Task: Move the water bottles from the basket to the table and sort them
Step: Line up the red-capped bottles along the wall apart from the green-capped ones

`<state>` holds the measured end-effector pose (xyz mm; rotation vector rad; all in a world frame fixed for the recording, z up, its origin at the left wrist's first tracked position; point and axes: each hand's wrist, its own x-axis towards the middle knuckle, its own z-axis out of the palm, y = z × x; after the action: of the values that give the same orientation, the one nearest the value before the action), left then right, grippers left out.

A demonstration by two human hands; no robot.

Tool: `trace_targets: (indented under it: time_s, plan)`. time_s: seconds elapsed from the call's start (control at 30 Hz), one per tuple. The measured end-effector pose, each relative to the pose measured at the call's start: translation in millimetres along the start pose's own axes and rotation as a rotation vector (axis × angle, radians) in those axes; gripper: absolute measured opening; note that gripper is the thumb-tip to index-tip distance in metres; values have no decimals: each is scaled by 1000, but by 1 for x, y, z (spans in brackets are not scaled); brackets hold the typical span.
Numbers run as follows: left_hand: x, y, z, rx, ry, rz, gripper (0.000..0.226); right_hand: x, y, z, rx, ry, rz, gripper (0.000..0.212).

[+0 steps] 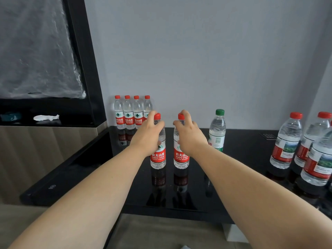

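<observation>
Two upright Nongfu Spring bottles (158,157): left hand (147,135), right hand (190,135) each grip one neck, fingers (152,115) curled. Matching row (128,114) lies back-left, nearer left hand.

Hidden: shoulder of left bottle (158,158) behind left hand (149,135); shoulder of right bottle (181,158) behind right hand (190,136); label of row bottle (147,105) partly behind left hand.
Cut by right border: edge bottle (319,164).
Too small: card (267,136) print.
Unidentifiable: teal item (10,116), white item (46,117).
</observation>
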<state>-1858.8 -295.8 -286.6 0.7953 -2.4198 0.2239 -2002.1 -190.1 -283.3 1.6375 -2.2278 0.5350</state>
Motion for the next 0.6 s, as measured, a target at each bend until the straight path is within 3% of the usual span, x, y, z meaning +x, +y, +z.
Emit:
trace_targets:
  time_s: [0.27,0.6]
  plan:
    - [4,-5,0,-45,-36,40,67,1,1,6,-20,-16,-3,74]
    - [10,-2,2,-26,-57,18,77,1,-3,3,-53,-5,13,67]
